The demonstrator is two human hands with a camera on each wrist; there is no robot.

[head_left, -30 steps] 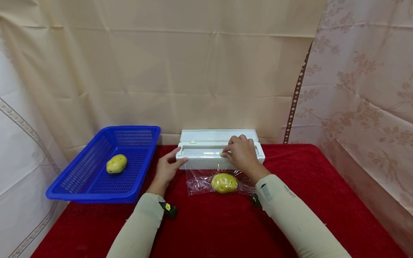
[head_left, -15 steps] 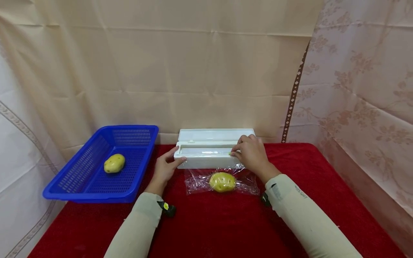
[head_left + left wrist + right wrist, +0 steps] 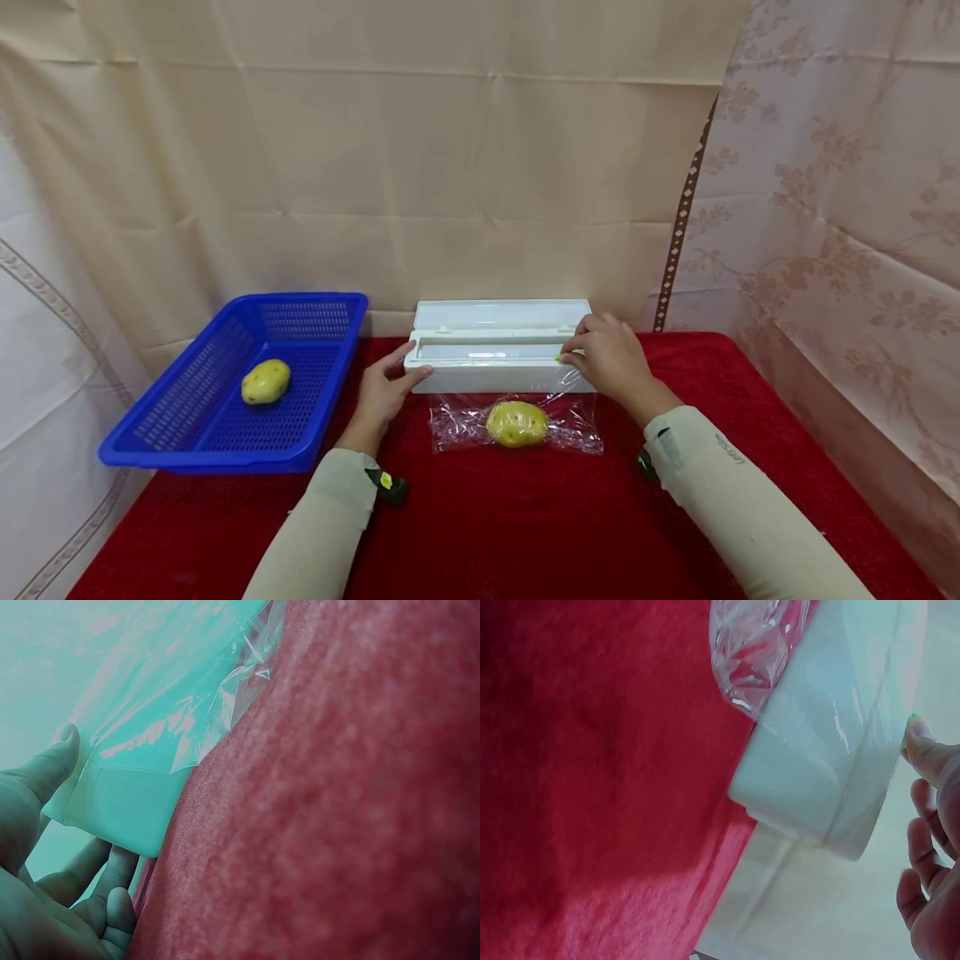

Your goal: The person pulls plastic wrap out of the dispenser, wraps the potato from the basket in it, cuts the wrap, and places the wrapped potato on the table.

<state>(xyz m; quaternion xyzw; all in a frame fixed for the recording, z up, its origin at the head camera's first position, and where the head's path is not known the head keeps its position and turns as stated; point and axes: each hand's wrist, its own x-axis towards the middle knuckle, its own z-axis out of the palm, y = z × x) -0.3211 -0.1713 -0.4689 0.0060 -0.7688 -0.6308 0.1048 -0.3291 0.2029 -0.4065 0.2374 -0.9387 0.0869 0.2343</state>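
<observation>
Left hand (image 3: 384, 394) grips white box (image 3: 487, 337) by left end. Right hand (image 3: 611, 360) pinches green tab (image 3: 557, 357) near box's right end; hands apart. Potato (image 3: 516, 424), clear film (image 3: 455, 423) over it, sits just in front of box. Best, it seems: hold box firm, slide tab straight along front edge, film flat. Blue basket (image 3: 217, 459) left of box; curtain (image 3: 480, 167) close behind; red cloth (image 3: 712, 392) reaches further right.

Behind the far edge of a red, plush-covered tabletop (image 3: 487, 533) hangs a creased beige drape (image 3: 375, 167) — brown diamond-patterned trim (image 3: 685, 210) divides it from floral drapery (image 3: 847, 183) at right — with white drapery (image 3: 45, 375) beyond the left edge.
</observation>
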